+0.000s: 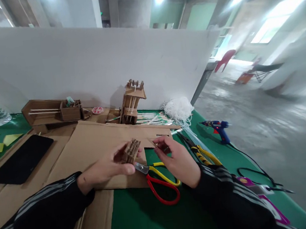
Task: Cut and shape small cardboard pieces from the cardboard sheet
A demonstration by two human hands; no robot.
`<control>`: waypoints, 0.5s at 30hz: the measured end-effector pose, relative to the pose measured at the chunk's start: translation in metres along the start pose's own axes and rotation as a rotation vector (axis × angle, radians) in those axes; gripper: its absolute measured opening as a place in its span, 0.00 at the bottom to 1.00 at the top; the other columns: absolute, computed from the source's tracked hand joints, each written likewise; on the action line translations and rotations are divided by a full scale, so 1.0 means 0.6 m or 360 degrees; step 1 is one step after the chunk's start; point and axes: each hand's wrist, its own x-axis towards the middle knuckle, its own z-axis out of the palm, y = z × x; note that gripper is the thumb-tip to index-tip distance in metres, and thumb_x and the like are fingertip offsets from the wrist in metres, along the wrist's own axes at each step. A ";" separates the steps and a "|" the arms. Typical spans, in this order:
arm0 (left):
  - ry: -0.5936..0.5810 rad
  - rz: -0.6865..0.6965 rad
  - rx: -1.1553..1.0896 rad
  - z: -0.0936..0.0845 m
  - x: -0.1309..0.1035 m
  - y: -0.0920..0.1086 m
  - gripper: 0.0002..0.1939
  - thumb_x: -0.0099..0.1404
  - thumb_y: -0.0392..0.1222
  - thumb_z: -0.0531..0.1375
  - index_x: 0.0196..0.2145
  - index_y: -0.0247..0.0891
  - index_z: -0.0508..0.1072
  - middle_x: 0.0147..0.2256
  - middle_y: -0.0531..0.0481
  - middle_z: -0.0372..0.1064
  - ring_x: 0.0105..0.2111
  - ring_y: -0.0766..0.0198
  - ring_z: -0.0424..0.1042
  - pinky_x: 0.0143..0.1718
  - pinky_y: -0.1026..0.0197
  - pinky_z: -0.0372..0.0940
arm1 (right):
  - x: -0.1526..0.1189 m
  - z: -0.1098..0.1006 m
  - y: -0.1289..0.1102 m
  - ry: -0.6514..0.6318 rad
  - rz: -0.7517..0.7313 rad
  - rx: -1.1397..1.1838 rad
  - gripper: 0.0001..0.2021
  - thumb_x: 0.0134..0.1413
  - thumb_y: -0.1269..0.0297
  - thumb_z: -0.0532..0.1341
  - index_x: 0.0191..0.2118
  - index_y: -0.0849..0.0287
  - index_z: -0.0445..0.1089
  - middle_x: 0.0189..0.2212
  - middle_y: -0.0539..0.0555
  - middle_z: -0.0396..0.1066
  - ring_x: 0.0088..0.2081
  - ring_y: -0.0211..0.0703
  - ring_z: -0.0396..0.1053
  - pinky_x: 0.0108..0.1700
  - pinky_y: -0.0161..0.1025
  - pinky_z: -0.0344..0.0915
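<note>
My left hand (113,164) is closed around a small stack of corrugated cardboard pieces (131,151), their fluted edges facing up. To its right, my right hand (175,157) pinches a thin brown cardboard piece (154,144) between thumb and fingers. The two hands are a short way apart, above a large flat cardboard sheet (90,146). Below and between them lie scissors (163,186) with one red and one yellow handle; the blades are partly hidden by the left hand.
Cardboard models, one lying (48,111) and one upright (132,102), stand at the back by a white panel (90,62). Right are a white string bundle (179,110), pliers (201,155) and a blue glue gun (220,127) with a cord. A black tablet (21,159) lies left.
</note>
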 end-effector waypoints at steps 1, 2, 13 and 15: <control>0.0024 -0.0039 0.0238 0.001 -0.001 0.004 0.40 0.53 0.50 0.70 0.61 0.43 0.62 0.58 0.42 0.64 0.54 0.48 0.67 0.52 0.51 0.63 | -0.005 -0.002 0.003 0.0019 0.0017 0.0049 0.07 0.59 0.65 0.56 0.42 0.59 0.67 0.32 0.52 0.71 0.32 0.42 0.70 0.34 0.36 0.67; 0.0046 -0.0064 0.0499 0.003 -0.002 0.008 0.43 0.52 0.49 0.71 0.62 0.44 0.60 0.59 0.43 0.63 0.55 0.48 0.66 0.54 0.50 0.61 | -0.009 -0.003 0.009 0.0042 0.0038 0.0092 0.07 0.59 0.64 0.56 0.41 0.59 0.68 0.33 0.53 0.71 0.32 0.42 0.70 0.35 0.37 0.68; -0.0221 0.0214 0.2193 0.028 -0.008 -0.009 0.52 0.48 0.65 0.67 0.64 0.39 0.57 0.60 0.39 0.63 0.62 0.41 0.57 0.65 0.34 0.34 | -0.023 0.013 0.063 0.0069 0.0139 0.0285 0.08 0.57 0.64 0.58 0.38 0.60 0.72 0.36 0.55 0.71 0.35 0.44 0.69 0.37 0.41 0.67; -0.0262 0.0224 0.2215 0.021 -0.010 -0.004 0.58 0.45 0.71 0.65 0.66 0.38 0.52 0.63 0.37 0.58 0.64 0.40 0.52 0.65 0.32 0.30 | -0.023 0.013 0.061 0.0062 0.0135 0.0310 0.08 0.56 0.64 0.58 0.38 0.60 0.73 0.36 0.56 0.70 0.35 0.45 0.69 0.38 0.41 0.67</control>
